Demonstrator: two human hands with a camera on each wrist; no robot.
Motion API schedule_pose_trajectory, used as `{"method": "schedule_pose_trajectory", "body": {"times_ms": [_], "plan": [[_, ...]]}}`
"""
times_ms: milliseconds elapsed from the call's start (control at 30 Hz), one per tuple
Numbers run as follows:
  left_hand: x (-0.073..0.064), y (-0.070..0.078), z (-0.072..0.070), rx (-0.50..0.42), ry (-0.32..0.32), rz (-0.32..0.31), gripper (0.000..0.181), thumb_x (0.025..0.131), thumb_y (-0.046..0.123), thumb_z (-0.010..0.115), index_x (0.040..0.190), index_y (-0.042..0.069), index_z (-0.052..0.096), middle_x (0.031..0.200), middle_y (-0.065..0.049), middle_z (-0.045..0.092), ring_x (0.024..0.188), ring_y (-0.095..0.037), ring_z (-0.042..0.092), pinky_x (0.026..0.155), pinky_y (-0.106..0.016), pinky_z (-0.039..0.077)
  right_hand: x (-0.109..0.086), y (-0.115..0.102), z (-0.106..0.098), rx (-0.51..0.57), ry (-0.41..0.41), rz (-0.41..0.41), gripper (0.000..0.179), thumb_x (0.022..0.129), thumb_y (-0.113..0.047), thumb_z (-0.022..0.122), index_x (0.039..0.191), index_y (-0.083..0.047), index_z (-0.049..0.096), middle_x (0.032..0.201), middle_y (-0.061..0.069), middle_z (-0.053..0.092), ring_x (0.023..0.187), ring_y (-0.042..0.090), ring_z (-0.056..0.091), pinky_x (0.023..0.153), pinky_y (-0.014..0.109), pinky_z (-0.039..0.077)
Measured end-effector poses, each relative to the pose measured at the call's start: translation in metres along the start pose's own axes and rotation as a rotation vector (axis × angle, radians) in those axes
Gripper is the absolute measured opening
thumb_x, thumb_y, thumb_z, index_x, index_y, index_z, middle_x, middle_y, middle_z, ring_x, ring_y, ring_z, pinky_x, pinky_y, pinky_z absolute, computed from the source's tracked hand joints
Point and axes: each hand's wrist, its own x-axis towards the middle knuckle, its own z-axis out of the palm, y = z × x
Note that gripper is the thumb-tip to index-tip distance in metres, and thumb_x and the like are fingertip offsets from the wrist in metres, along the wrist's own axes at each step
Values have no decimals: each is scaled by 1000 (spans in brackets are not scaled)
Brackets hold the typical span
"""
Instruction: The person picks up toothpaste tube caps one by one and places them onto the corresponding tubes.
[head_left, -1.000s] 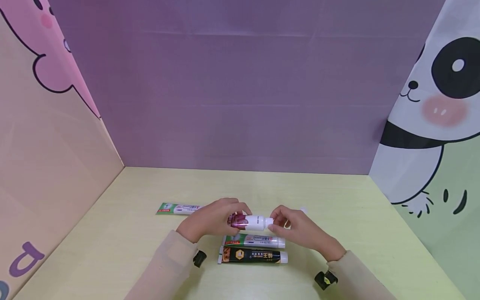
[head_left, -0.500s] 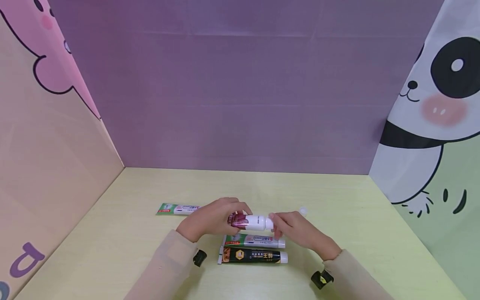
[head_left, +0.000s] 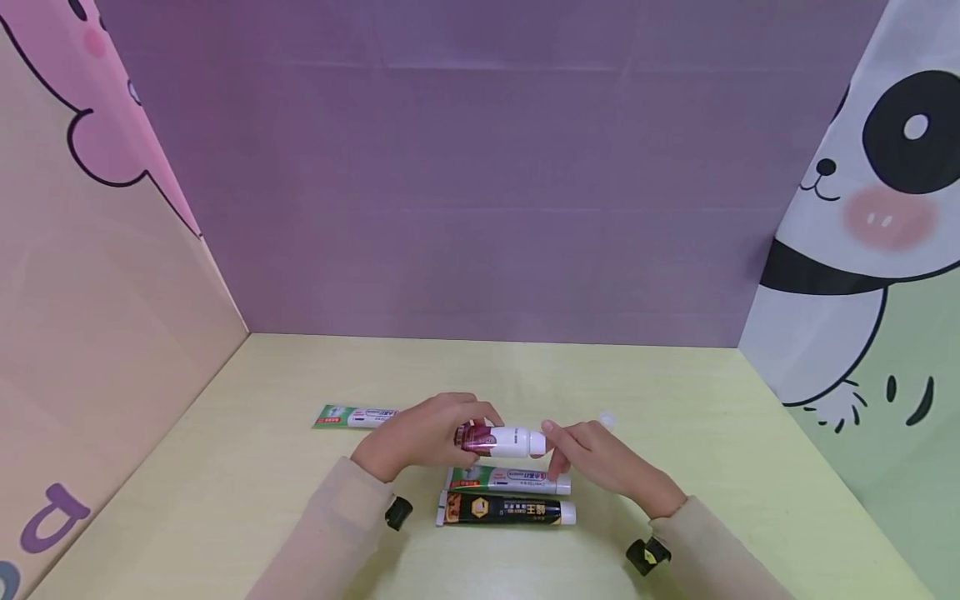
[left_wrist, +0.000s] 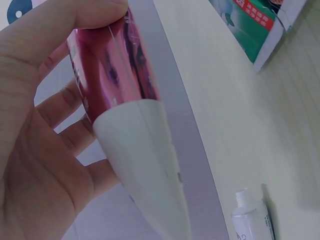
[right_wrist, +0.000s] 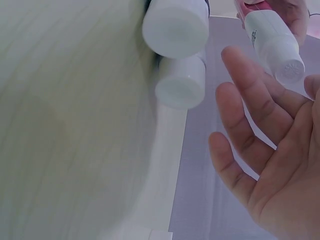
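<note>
1. Crosswise above the table [head_left: 187,483], the maroon-and-white tube [head_left: 510,442]; left hand [head_left: 423,433] grips its maroon end.
2. Long axis runs left to right, white cap [head_left: 537,443] toward the right hand [head_left: 603,458].
3. Right hand nearer that cap, fingers loosely extended beside it, grasping nothing; thumb contact unclear.

Held tube [left_wrist: 132,120] in glossy metallic-looking red and smooth white plastic, white plastic cap [right_wrist: 290,71] with patterned end, smooth black tube [head_left: 502,508], smooth bench [head_left: 225,500] with faint wood grain, creased matt cloth-like backdrop [head_left: 480,183], soft matt cloth sleeves [head_left: 322,533].
</note>
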Motion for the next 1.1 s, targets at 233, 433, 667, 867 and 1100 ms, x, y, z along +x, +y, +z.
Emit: {"method": "schedule_pose_trajectory", "body": {"times_ms": [233,433,667,867,1100], "plan": [[1,-2,0,9,-4,10,41,80,9,81,118,18,68,100,5,62,85,-10,57,75,-21,52,-1,1,-1,-71,3,-20,51,109,-38,36,84,-16,75,82,-9,67,79,16,62,74,35,47],[1,-1,-1,12,-14,-16,42,80,10,81,118,20,68,100,7,62,86,-10,56,76,-21,52,-2,3,-2,-33,6,-64,35,108,-35,42,114,-14,69,90,-4,71,82,20,65,73,33,50],[2,-1,-3,27,-9,-14,41,80,10,81,118,20,68,99,8,61,85,-10,56,75,-22,51,-1,2,0,8,58,-113,36,101,-31,60,131,-12,53,104,3,68,85,20,64,74,32,53],[2,-2,-3,18,0,6,41,79,9,81,117,20,68,99,8,62,85,-10,56,75,-22,51,-1,1,2,10,95,-176,33,94,-25,72,119,-15,53,104,-3,62,83,13,63,73,31,54],[2,-1,-2,9,-4,-2,42,79,9,82,118,19,69,99,8,62,84,-10,56,74,-21,51,-1,1,4,11,101,-176,32,93,-23,74,116,-13,55,101,-2,61,81,13,62,71,31,53]]}}
